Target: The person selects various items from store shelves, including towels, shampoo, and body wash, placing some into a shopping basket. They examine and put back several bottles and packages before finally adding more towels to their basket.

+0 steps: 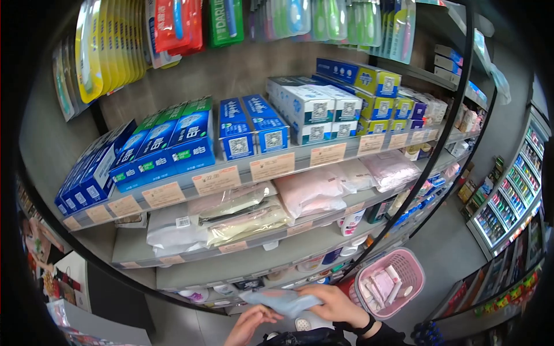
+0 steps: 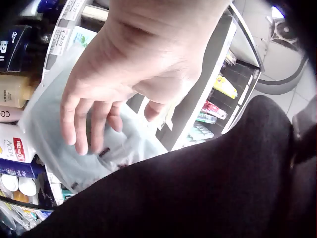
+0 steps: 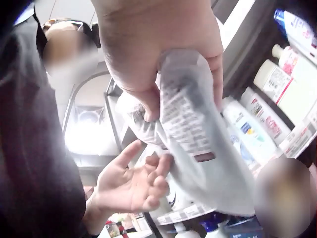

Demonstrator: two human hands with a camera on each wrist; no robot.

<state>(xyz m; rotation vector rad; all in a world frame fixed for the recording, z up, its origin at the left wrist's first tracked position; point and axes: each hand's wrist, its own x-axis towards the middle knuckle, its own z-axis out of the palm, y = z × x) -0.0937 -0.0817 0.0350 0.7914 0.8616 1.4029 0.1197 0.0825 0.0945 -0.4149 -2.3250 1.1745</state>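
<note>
My right hand (image 1: 330,303) grips a light blue soft package in a frosted plastic bag (image 1: 281,300), thumb on one side and fingers on the other. Lines of small print cover one face of the package (image 3: 185,119) in the right wrist view, and it bends where it is held. Beside its other end, my left hand (image 1: 252,324) has its fingers loosely bent. In the right wrist view that left hand (image 3: 132,183) is palm up, fingertips right at the package's edge. From the left wrist, the fingers overlap the bag (image 2: 64,134).
A shelf with toothpaste boxes (image 1: 187,138) and price tags stands ahead. Below lie similar soft packages (image 1: 311,193) in clear bags. Toothbrushes (image 1: 109,52) hang above. On the floor at right is a pink basket (image 1: 420,277) with items inside. Bottles (image 3: 252,126) line a lower shelf.
</note>
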